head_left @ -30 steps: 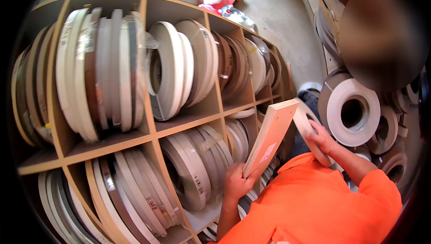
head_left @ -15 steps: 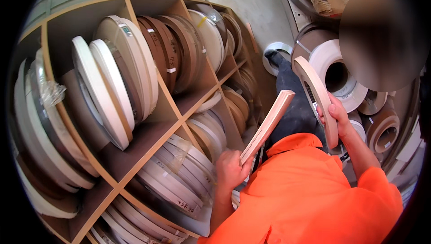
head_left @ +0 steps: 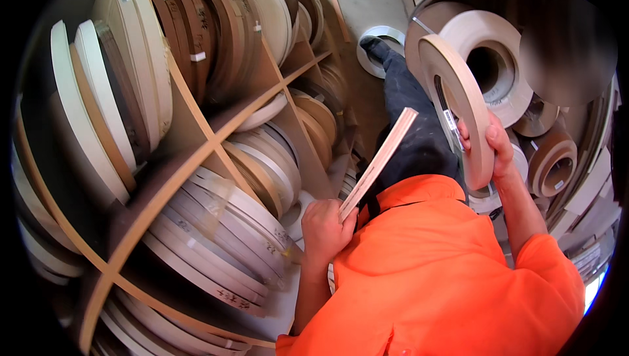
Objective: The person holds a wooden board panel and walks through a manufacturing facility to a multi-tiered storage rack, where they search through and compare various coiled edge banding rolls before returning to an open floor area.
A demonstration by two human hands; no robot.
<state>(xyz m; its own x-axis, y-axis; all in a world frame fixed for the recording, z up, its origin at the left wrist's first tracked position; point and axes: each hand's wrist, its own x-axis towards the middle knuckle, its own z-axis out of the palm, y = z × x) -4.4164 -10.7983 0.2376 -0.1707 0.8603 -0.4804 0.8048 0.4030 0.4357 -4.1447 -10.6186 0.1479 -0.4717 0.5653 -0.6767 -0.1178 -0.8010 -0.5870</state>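
My left hand (head_left: 326,228) is closed around the lower end of a narrow wooden strip (head_left: 380,162) with a layered edge, which slants up and to the right. Across from it, my right hand (head_left: 498,149) grips the rim of a pale beige roll of edge banding (head_left: 468,94), fingers through its open centre and thumb outside. The roll stands on edge, tilted, with a small white label (head_left: 451,121) on its inner side. Strip and roll are apart.
To my left, a wooden rack (head_left: 219,134) has compartments packed with edge-banding rolls in white, beige and brown. At the right are stacked larger rolls, one with a wide white face (head_left: 517,94). A white roll (head_left: 385,38) lies on the floor by my foot.
The view has shifted, so the rack sits further left and higher. The roll in my right hand has turned slightly, showing more of its inner side and label. Both hands keep their holds.
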